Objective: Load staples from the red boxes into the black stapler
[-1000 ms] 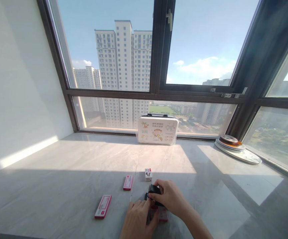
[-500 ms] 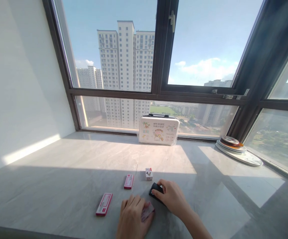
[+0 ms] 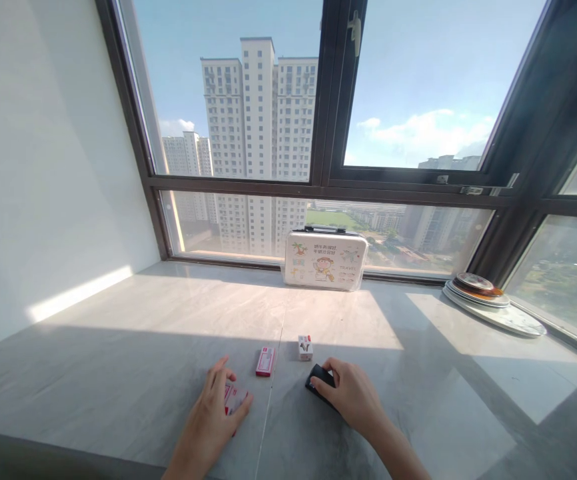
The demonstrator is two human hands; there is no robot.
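Observation:
My right hand (image 3: 356,397) grips a black stapler (image 3: 322,380) low over the sill, thumb along its near side. At the left, my left hand (image 3: 213,407) has its fingers and thumb spread around a pink-and-white box (image 3: 229,399). A pale, pinkish piece shows by the thumb; whether it is separate from the box I cannot tell. Between the hands, a smaller pink-and-white box (image 3: 265,362) lies flat. Beyond the stapler stands a little white box (image 3: 305,348) with a dark picture and red marking.
A white cartoon-printed case (image 3: 324,261) with a black handle stands against the window at the back. Stacked plates (image 3: 498,315) sit in the right corner. The grey marble-patterned sill (image 3: 118,380) meets a white wall (image 3: 53,173) on the left.
My left hand has moved left, away from the stapler, to the larger pink-and-white box, and its fingers have spread. My right hand keeps its hold. The view has shifted slightly.

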